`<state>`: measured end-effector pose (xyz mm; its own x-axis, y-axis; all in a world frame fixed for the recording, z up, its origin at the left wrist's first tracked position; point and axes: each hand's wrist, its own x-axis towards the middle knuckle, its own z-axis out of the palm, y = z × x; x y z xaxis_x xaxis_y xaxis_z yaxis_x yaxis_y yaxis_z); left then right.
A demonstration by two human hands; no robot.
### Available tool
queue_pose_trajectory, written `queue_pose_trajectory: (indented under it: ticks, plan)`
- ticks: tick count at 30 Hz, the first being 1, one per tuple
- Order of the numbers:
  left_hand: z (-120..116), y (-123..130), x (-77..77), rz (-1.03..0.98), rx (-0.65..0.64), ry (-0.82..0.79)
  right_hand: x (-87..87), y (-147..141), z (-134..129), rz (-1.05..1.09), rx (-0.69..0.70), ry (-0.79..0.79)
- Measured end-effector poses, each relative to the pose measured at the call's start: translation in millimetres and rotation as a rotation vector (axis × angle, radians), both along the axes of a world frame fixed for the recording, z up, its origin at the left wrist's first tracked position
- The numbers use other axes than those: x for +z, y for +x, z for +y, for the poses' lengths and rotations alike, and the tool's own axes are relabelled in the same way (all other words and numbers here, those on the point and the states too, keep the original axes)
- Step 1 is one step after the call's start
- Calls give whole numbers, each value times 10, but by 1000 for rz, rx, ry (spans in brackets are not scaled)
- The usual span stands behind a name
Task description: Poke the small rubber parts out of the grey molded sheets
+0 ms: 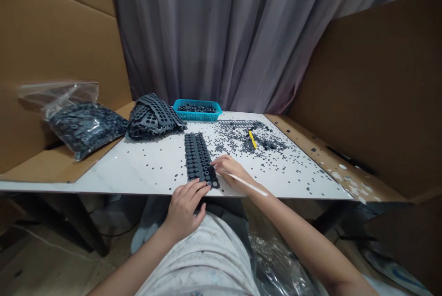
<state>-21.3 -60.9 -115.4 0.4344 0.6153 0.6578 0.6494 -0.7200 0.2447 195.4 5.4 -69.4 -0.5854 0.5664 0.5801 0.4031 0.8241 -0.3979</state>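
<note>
My left hand [183, 208] lies with fingers slightly curled on the near end of the black rubber washer strip [198, 158], at twelve o'clock; right fingertips [216, 161] touch its edge, grip unclear. Loose washers [235, 137] litter the desk [120, 171]; a perforated sheet pile [155, 116] remains at eleven.

A perforated dark grey rubber strip [198, 158] lay flat on the white marble-patterned tabletop [138, 171], its long axis running away from the person and leaning slightly left toward the far end. Rows of round black rings with central holes packed its surface side by side, forming a narrow, fairly straight band. Its near end sat just short of the table's front edge, and nothing about it looked folded or torn.
</note>
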Motion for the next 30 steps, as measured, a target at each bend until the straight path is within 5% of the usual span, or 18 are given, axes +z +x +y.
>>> queue_pose_trajectory:
  ticks: [5,11,30]
  plan:
    - [3,-12,-29,16,-9,7,3,57,3,161,-119,-101]
    - [0,-27,-52,27,-1,23,35,31,-163,186,110,-425]
    - [-5,-8,-59,-1,5,-17,22,29,-281,81,182,-221]
